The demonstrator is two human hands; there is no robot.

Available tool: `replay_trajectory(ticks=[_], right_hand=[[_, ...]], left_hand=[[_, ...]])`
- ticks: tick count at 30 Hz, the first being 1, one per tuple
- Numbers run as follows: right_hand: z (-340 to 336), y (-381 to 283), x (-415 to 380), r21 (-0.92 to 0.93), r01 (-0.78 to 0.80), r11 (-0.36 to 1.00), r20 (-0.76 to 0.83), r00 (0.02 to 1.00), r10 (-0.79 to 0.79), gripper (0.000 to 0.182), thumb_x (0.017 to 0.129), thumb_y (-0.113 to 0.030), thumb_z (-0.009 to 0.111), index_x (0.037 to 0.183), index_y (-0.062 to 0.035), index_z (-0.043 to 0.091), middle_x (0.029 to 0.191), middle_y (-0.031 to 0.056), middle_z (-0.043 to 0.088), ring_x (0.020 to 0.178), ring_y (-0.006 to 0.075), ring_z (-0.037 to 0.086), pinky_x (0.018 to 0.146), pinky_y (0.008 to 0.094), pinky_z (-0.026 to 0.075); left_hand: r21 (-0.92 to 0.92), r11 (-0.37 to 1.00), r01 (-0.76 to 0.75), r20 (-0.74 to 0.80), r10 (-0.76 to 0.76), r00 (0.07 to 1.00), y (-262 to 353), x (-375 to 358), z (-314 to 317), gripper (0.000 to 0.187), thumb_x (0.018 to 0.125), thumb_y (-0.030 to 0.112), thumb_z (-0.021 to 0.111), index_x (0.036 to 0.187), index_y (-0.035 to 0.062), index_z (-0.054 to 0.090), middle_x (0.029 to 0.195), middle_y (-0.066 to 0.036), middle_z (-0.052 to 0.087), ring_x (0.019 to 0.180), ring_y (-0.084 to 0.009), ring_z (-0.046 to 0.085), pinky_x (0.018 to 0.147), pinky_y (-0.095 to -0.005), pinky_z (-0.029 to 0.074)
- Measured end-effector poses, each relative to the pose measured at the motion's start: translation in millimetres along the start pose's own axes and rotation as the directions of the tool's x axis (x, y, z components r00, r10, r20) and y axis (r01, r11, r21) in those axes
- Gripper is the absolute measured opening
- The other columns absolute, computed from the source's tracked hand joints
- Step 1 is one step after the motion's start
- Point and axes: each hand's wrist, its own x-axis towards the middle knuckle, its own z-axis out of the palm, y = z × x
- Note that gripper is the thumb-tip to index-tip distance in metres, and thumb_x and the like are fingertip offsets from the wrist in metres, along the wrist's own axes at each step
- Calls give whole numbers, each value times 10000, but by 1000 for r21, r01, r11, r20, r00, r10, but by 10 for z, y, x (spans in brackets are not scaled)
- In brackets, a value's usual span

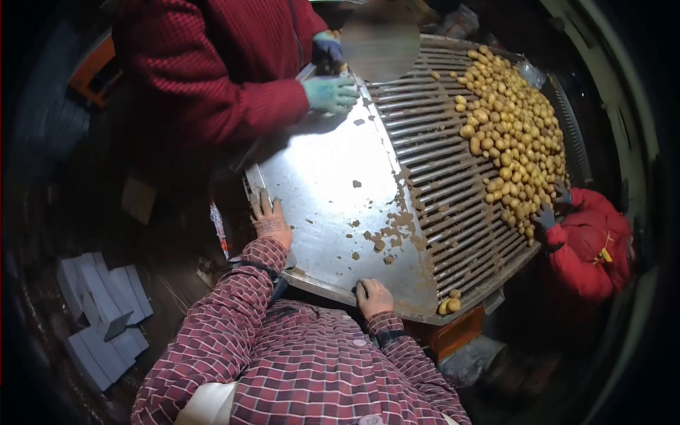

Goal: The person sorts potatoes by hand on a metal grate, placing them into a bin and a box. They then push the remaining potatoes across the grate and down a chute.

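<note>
Spanning the middle: one bare-metal tabletop (322, 173), joined from 1 to 4 o'clock by a dirt-caked grate of parallel bars (443, 166). One co-worker in dark red checked sleeves (212, 92), at 10 to 11 o'clock, a green-gloved hand (331, 94) at the tabletop's far end. One heap of yellow potatoes (517, 134), at 2 o'clock, on the grate's outer part. One co-worker in a red jacket (591, 244), at 3 o'clock, gloved hands at the heap's edge. One orange crate (457, 334), below the grate, between 4 and 5 o'clock. Left hand (271, 223), at 9 o'clock: soiled, fingers parted, resting on the metal margin, holding nothing visible. Right hand (374, 296), at 5 o'clock: fingers bent, on the near rim; grip cannot be told. Few loose potatoes (450, 304), 4 o'clock, at the grate's near corner. Assorted soil clods (379, 241), scattered across the metal.
</note>
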Motion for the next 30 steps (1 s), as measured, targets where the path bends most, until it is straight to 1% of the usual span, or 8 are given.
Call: replay_trajectory(ticks=[5,14,16,18,21,23,25,30], right_hand=[[-39,17,11,-30,14,999,23,1000,-13,166,844,-205,617,947,-79,649,884,117,646,845,315,626,745,405,502],[-33,53,-27,0,6,1000,41,999,-6,180,832,-220,621,947,-85,650,925,121,650,862,312,630,766,411,505],[54,140,-24,21,22,1000,3,1000,-22,190,836,-231,617,952,-85,651,933,128,652,874,317,630,781,415,503],[30,155,-53,101,23,995,40,999,-27,216,845,-254,605,966,-81,650,951,140,653,903,330,626,820,418,495],[2,212,-23,163,-32,986,110,994,14,270,861,-296,582,1008,-79,651,993,145,656,938,333,622,840,424,489],[-74,256,47,215,-15,976,158,987,-19,299,864,-326,576,1025,-85,650,1028,145,659,964,335,620,856,432,483],[-202,272,111,256,-142,956,368,929,40,344,864,-357,562,1062,-91,653,1035,155,667,965,346,625,858,443,483],[-633,555,66,321,-157,934,375,927,26,366,866,-371,561,1103,-107,651,1062,182,662,984,355,621,879,444,481]], left_hand=[[-32,998,-48,-8,48,999,-26,25,-8,672,729,155,705,1335,9,453,1529,-177,128,1402,-459,100,1116,-560,229],[-115,979,-168,-59,162,985,-135,137,36,622,691,64,639,1277,-70,478,1480,-236,247,1389,-422,210,1152,-486,210],[-156,967,-203,-197,171,965,-201,144,174,793,674,32,618,1402,-74,323,1465,-282,269,1372,-445,233,1169,-467,171],[-145,961,-236,-176,209,962,-232,179,208,873,672,31,612,1449,-64,224,1469,-294,261,1392,-431,203,1181,-444,147],[-8,966,-257,-149,253,956,-193,144,97,510,673,54,652,1168,-28,563,1491,-220,260,1405,-396,200,1161,-493,191],[104,980,-171,-66,179,982,-187,161,56,598,716,183,738,1255,26,531,1489,-159,286,1407,-374,200,1137,-482,245],[119,983,-138,-66,146,987,-24,108,-82,624,719,199,737,1278,35,515,1483,-165,297,1406,-373,207,1137,-479,245],[97,985,-142,-141,155,978,265,305,159,682,722,244,736,1324,50,480,1451,-191,348,1384,-379,260,1131,-474,256]])
